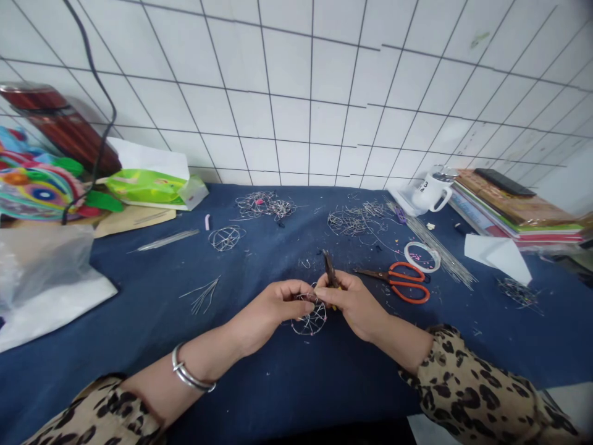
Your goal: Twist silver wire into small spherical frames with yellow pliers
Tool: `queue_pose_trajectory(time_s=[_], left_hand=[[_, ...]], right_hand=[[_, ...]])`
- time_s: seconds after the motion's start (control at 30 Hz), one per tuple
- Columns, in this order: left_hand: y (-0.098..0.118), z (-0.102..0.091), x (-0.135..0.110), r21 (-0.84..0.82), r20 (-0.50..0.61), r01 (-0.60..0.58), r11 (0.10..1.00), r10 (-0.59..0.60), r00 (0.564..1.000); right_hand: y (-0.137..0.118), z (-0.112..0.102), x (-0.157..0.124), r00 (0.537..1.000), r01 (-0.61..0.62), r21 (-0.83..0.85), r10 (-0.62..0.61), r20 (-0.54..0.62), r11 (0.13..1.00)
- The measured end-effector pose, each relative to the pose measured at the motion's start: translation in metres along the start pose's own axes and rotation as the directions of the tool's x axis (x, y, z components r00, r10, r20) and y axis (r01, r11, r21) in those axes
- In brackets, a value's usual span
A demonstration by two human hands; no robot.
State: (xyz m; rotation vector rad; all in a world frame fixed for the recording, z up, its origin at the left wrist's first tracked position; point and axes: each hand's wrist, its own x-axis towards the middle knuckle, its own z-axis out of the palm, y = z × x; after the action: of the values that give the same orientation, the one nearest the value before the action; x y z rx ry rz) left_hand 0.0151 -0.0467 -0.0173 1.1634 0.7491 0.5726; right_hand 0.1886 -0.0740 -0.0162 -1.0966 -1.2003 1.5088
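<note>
My left hand [273,306] is closed on a small round wire ball frame [309,318] and holds it just above the blue cloth [139,327]. My right hand [354,303] grips small pliers [330,270] whose jaws point up and away, right beside the wire ball. Both hands meet at the middle of the table. A silver bangle sits on my left wrist.
Orange-handled scissors [401,281] lie right of my hands, with a tape roll [422,256] behind. Wire piles [264,205] [356,219], another wire ball [225,238], a white mug [430,191], stacked books [519,213], a green packet [148,185] and plastic bags [41,272] ring the table.
</note>
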Motion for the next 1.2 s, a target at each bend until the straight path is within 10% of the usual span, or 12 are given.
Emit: queue_pose_trajectory(time_s=[0.67, 1.2], left_hand=[[0.0002, 0.0017, -0.0005, 0.028, -0.082, 0.004, 1.0, -0.002, 0.997], [0.0004, -0.0024, 0.0005, 0.412, -0.008, -0.169, 0.895, 0.189, 0.982]], right_hand=[[-0.0004, 0.0016, 0.0005, 0.998, 0.008, -0.104, -0.014, -0.061, 0.995], [0.0025, 0.0007, 0.001, 0.999, -0.002, -0.099, -0.002, -0.041, 0.995]])
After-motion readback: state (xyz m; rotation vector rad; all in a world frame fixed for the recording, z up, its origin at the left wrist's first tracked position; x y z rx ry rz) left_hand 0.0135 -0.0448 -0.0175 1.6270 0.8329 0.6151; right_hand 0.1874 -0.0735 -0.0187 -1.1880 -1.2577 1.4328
